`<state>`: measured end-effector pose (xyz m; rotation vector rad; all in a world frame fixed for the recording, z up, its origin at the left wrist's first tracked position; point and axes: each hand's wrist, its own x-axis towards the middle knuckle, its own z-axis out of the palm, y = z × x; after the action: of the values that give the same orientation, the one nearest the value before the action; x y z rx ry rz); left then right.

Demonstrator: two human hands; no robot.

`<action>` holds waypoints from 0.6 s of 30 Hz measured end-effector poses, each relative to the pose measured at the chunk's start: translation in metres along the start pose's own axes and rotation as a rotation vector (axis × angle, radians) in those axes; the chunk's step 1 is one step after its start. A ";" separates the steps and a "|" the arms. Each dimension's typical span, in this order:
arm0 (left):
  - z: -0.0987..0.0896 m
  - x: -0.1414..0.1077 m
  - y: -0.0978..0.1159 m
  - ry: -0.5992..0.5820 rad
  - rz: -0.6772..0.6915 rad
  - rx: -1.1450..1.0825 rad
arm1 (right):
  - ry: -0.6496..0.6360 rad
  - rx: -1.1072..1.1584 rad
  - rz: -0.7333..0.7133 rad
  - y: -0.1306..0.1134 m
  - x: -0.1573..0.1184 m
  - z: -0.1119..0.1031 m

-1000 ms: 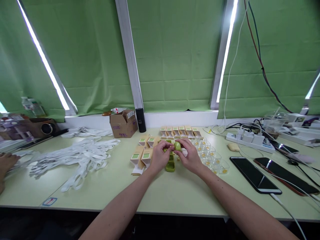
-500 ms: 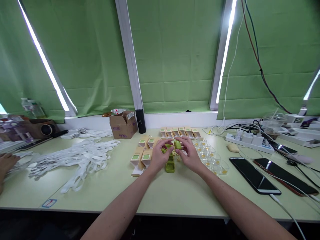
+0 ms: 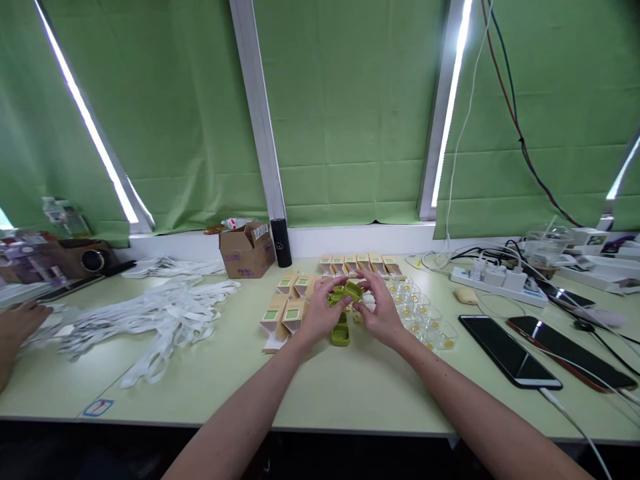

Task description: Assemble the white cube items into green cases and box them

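Between my two hands is a small olive-green case (image 3: 354,291), its hollow inner side showing. My left hand (image 3: 320,312) pinches it from the left with thumb and fingers. On the other side, the fingertips of my right hand (image 3: 380,312) close on it too. Just below lies another green case (image 3: 341,335), open on the table, in a row of similar ones partly hidden by my hands. Several clear plastic pieces with yellow centres (image 3: 446,340) stand to the right. To the left are small beige cartons (image 3: 273,317) with green labels.
White straps (image 3: 165,327) lie heaped on the left, where another person's hand (image 3: 23,327) rests. A cardboard box (image 3: 247,252) and a black cylinder (image 3: 281,243) stand at the back. Phones (image 3: 510,350), cables and a power strip (image 3: 500,283) occupy the right.
The green case in my hands has turned, so its hollow inside now shows instead of its rounded outside. The other person's hand has moved slightly right.
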<state>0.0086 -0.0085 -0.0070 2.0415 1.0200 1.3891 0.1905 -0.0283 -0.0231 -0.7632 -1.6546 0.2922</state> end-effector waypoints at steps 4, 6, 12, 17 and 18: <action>0.000 0.000 -0.001 -0.003 0.022 0.029 | 0.034 -0.004 -0.029 0.002 0.001 0.000; 0.000 0.000 -0.001 0.003 0.027 0.058 | 0.034 -0.022 -0.053 0.002 0.001 0.000; 0.000 0.001 0.001 0.033 0.068 0.059 | 0.048 -0.068 -0.090 0.003 0.001 -0.001; 0.002 -0.003 0.004 0.021 0.124 0.100 | 0.108 -0.140 -0.152 0.008 0.000 0.001; 0.002 -0.004 0.004 0.014 0.146 0.114 | 0.111 -0.144 -0.168 0.009 0.000 0.002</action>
<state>0.0112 -0.0143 -0.0070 2.2314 0.9932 1.4494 0.1912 -0.0216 -0.0288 -0.7288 -1.6355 0.0113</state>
